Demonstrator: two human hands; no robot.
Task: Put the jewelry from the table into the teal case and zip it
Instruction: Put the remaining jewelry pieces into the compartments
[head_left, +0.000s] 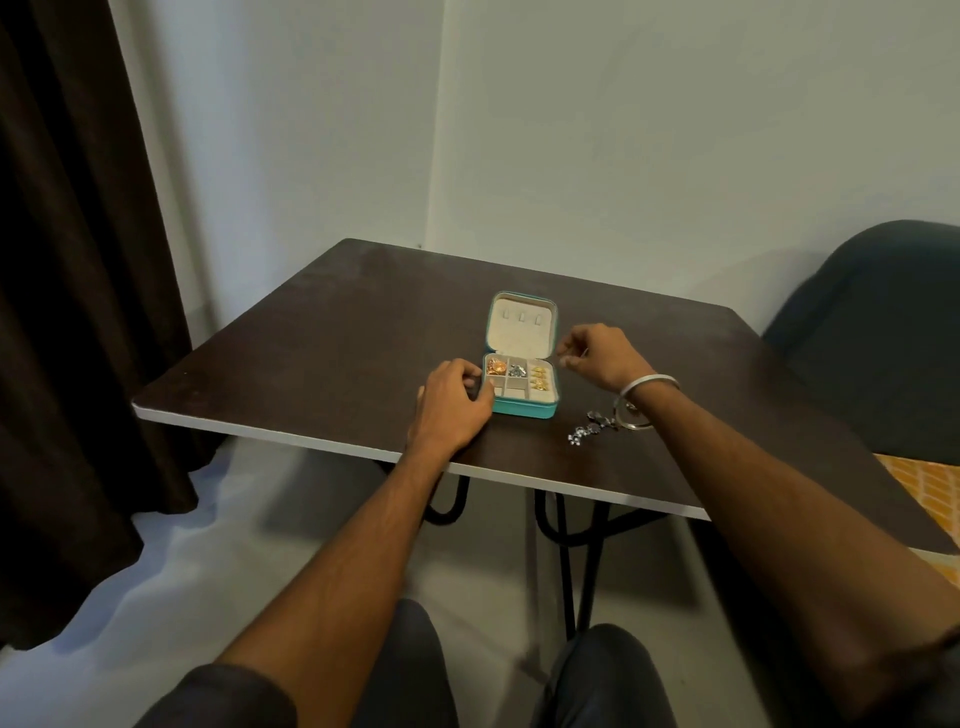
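So the dark table (322, 332) takes most of the room before the person, pushed into the corner of the pale wall (675, 130), with a brown curtain (67, 260) on the left and a dark chair (872, 322) on the right. Its near edge runs slanted, and the case sits not far behind this edge.

The teal case (522, 408) lies open near the middle of the table, its lid (522, 325) leaning back, upright. In the back row of compartments I see an orange-gold piece (496, 368), a silver-blue piece (517, 370) and several small gold pieces (540, 378). The front compartments look empty.

The left hand (452, 410) rests against the left side of the case, fingers curled around its corner, as if to keep it steady. The right hand (597, 358) hovers just right of the case with fingers curled in; whether it pinches some small thing I cannot tell, it is too small to see.

On the table, right of the case and partly under the right wrist, a dark silver chain (589, 430) and a silver ring-shaped bangle (631, 418) wait, so I judge the filling step is about half done.

The next move, I think, calls for the right hand to draw back toward these pieces and lift them without pushing them to the near edge. There is free table on the far side and on the left.
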